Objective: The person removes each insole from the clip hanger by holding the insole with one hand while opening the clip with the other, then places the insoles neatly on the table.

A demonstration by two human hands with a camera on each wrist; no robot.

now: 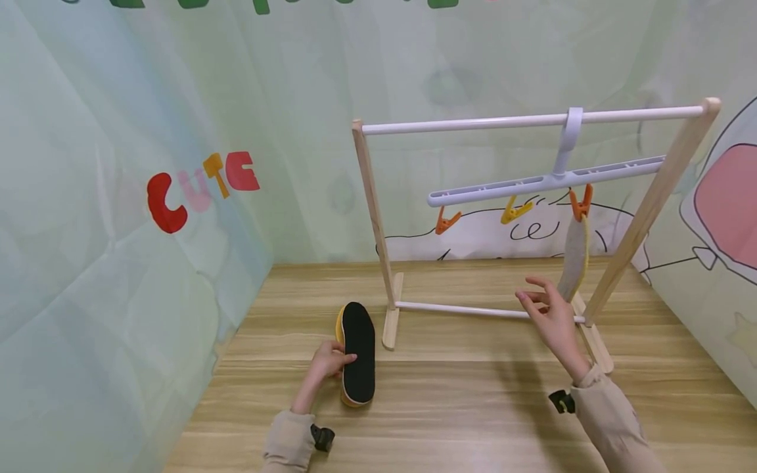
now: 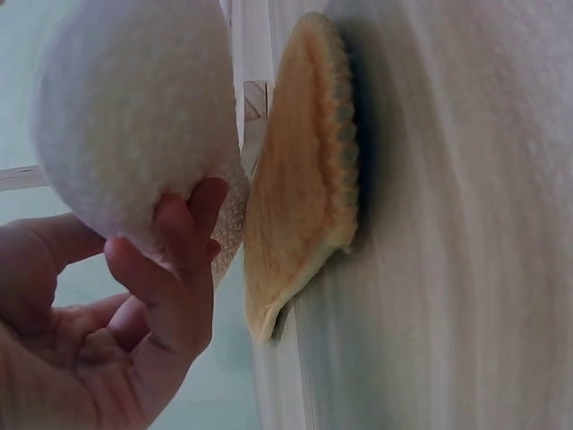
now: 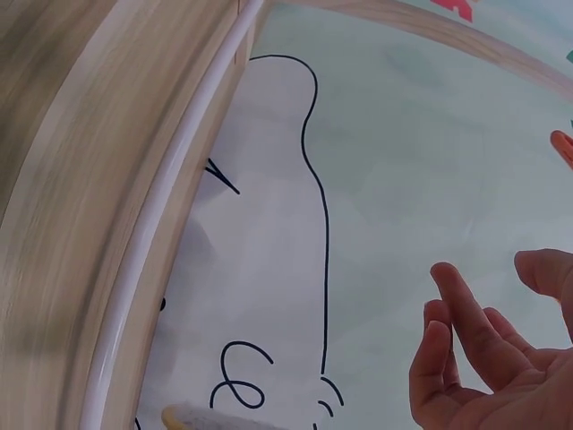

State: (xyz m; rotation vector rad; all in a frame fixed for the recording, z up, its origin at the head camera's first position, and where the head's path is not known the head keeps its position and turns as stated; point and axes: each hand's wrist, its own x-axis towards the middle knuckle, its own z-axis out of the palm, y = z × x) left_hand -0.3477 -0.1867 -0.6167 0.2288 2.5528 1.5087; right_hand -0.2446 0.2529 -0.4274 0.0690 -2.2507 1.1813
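My left hand (image 1: 328, 360) pinches a shoe insole (image 1: 359, 348) near its middle, thumb on the black face. The left wrist view shows its fluffy whitish other face (image 2: 134, 116) against my fingertips. Just under it, a second insole, yellow-orange with a scalloped edge (image 2: 300, 179), lies on the table. My right hand (image 1: 554, 318) is raised with fingers loosely bent and nothing between them. Beside it, a grey insole with a yellow edge (image 1: 573, 259) hangs from an orange clip (image 1: 581, 203) on the pale hanger (image 1: 503, 190).
A small wooden rack with white rods (image 1: 461, 125) carries the hanger. Another orange clip (image 1: 447, 221) and a yellow clip (image 1: 516, 210) hang from it. The wood-grain table (image 1: 437, 420) meets printed cloth walls (image 1: 118, 295) at the back and sides.
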